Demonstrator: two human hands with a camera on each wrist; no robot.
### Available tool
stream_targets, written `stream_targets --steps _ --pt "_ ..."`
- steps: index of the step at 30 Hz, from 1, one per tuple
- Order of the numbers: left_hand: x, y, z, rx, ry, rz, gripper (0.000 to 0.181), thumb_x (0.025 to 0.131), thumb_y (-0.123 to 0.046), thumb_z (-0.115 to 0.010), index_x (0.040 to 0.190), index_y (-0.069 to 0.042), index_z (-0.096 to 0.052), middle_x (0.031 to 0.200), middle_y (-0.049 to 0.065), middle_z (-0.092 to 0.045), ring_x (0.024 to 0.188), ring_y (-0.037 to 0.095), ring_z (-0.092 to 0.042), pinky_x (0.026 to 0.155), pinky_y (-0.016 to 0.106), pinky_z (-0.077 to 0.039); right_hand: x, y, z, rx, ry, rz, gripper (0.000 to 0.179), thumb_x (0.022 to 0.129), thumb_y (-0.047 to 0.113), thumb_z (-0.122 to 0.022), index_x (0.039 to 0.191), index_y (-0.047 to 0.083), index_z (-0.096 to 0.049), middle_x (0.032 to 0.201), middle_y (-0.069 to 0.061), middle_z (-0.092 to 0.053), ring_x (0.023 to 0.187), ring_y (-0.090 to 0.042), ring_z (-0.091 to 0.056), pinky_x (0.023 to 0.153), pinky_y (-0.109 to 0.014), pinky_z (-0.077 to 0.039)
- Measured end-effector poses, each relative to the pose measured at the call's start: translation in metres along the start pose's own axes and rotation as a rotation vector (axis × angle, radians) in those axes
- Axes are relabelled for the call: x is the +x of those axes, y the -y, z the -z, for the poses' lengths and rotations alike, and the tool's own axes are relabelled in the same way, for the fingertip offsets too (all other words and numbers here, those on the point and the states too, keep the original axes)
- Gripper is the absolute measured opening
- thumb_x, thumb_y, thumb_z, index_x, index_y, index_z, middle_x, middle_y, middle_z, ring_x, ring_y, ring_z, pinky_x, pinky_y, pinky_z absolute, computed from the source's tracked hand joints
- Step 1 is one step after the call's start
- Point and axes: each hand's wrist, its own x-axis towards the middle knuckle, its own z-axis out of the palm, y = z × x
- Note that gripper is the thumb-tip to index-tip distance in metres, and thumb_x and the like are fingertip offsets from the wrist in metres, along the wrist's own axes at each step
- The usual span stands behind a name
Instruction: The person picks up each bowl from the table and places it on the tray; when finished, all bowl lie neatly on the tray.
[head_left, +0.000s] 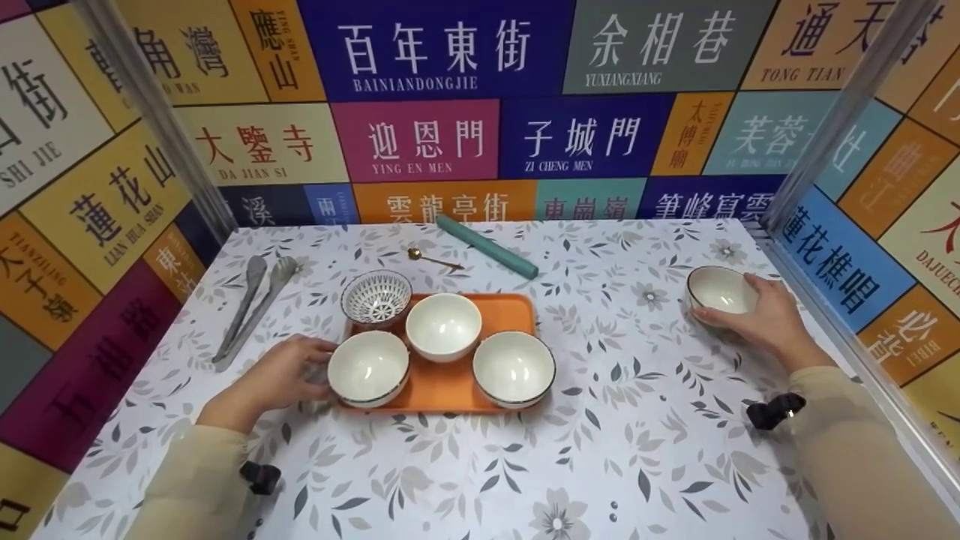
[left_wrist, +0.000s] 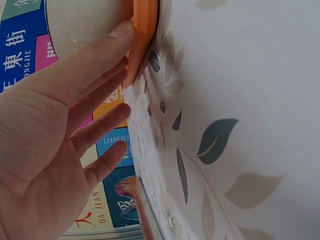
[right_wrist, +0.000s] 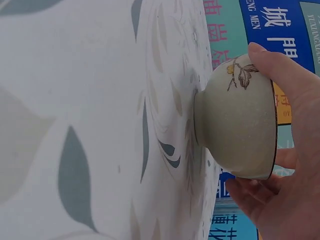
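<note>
At the right side of the table my right hand (head_left: pixel 772 319) grips a white bowl (head_left: pixel 720 292), thumb on one side and fingers on the other. The right wrist view shows this bowl (right_wrist: pixel 237 117) upright, its foot close to the tablecloth, with a dark rim and a branch motif. My left hand (head_left: pixel 289 375) is beside the left edge of an orange tray (head_left: pixel 442 390), fingers fairly straight. In the left wrist view the thumb lies right at the tray's rim (left_wrist: pixel 142 35). Next to that hand stands a white bowl (head_left: pixel 367 367) on the tray.
Also on the tray are a middle white bowl (head_left: pixel 442 326), a right white bowl (head_left: pixel 514 367) and a patterned bowl (head_left: pixel 376 298) at the back left. Grey tongs (head_left: pixel 255 307) lie left. Behind are a small gold spoon (head_left: pixel 435 259) and a green stick (head_left: pixel 487 246). Printed walls (head_left: pixel 416 139) enclose the table.
</note>
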Motion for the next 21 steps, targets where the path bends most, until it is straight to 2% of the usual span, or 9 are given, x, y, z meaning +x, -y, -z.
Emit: stream_targets --steps 10,16,21 --pt "0.000 0.004 -0.003 0.001 0.010 0.022 0.050 0.072 -0.015 -0.088 0.118 -0.001 -0.077 0.130 0.016 -0.071 0.123 0.041 -0.060 0.107 0.061 -0.046 -0.005 0.011 -0.011 0.079 -0.021 -0.012 0.129 0.073 0.064 -0.085 0.163 -0.002 -0.020 0.159 -0.037 -0.026 0.138 -0.056 -0.035 0.111 -0.072 -0.036" --pt "-0.001 0.003 0.000 0.003 0.013 0.013 0.050 0.072 -0.015 -0.088 0.118 -0.001 -0.077 0.129 0.017 -0.070 0.123 0.041 -0.060 0.107 0.061 -0.047 -0.009 0.032 -0.023 0.038 0.018 0.017 0.130 0.069 0.068 -0.085 0.164 0.005 -0.023 0.161 -0.032 -0.028 0.141 -0.055 -0.035 0.111 -0.073 -0.035" --pt "0.000 0.002 0.000 0.014 0.021 0.024 0.050 0.071 -0.015 -0.089 0.118 -0.002 -0.077 0.130 0.016 -0.070 0.123 0.041 -0.059 0.107 0.061 -0.047 -0.012 0.056 -0.033 0.025 0.051 0.087 0.126 0.067 0.067 -0.087 0.162 0.007 -0.031 0.161 -0.029 -0.032 0.143 -0.055 -0.034 0.113 -0.073 -0.033"
